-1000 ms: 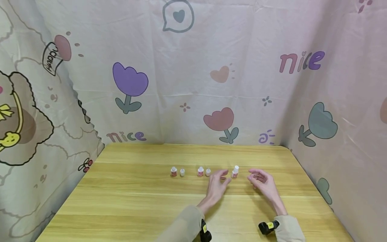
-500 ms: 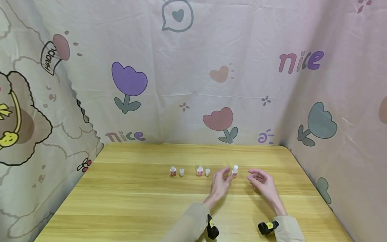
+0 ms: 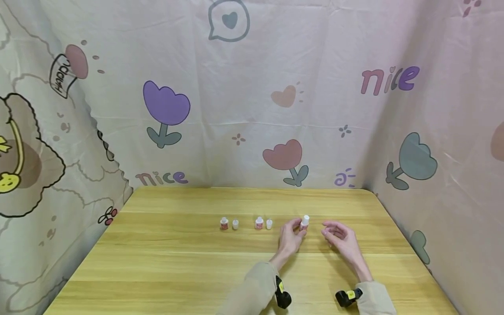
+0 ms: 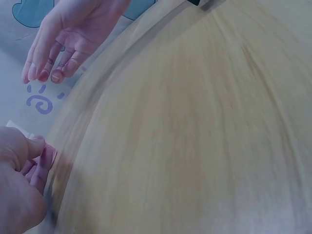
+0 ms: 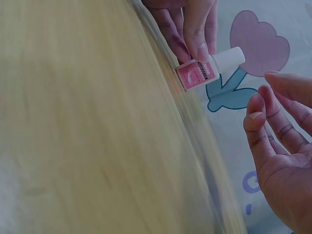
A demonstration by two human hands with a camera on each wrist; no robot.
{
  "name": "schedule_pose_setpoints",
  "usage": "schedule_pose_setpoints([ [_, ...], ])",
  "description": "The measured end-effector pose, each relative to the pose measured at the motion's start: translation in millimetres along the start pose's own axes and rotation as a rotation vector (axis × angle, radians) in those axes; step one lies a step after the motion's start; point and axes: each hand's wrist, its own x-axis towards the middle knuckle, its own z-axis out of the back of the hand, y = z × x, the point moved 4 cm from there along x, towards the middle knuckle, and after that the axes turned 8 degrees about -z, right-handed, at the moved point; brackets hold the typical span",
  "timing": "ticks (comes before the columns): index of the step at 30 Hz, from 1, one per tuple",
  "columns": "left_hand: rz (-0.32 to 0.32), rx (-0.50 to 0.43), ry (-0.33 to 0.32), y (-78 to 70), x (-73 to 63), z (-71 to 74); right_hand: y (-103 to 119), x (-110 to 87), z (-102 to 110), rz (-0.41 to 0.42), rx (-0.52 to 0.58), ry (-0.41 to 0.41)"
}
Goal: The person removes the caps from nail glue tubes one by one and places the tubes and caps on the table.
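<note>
My left hand [image 3: 290, 239] pinches a small glue bottle [image 3: 305, 222] by its body, between thumb and fingers. The bottle stands upright on the table, pink-labelled, its white cap [image 5: 229, 59] on top. In the left wrist view the left hand [image 4: 19, 170] hides most of it. To the right of the bottle, my right hand [image 3: 343, 241] hovers apart from it, fingers loosely bent and holding nothing. Two uncapped bottles, one at left [image 3: 224, 223] and one nearer the middle [image 3: 259, 223], each have a loose white cap [image 3: 235, 224] beside them.
The wooden table [image 3: 165, 262] reaches back to a patterned cloth [image 3: 236, 153] hanging behind it and along both sides. The second loose cap [image 3: 269, 224] lies just left of my left hand. A black wrist camera [image 3: 348, 297] sits at the right sleeve.
My left hand has moved right, from beside the middle loose cap to the capped glue bottle, and has taken hold of it. The right hand has stayed almost still.
</note>
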Motion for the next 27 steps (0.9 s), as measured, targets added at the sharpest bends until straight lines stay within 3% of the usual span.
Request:
schedule_pose_setpoints([
  [19, 0.005, 0.094, -0.055, 1.6, 4.8, -6.4, -1.7, -0.7, 1.2, -0.027, 0.032, -0.009],
  [27, -0.022, 0.132, -0.022, 4.3, 7.3, -1.7, -1.8, -0.5, 1.5, -0.021, 0.049, 0.002],
])
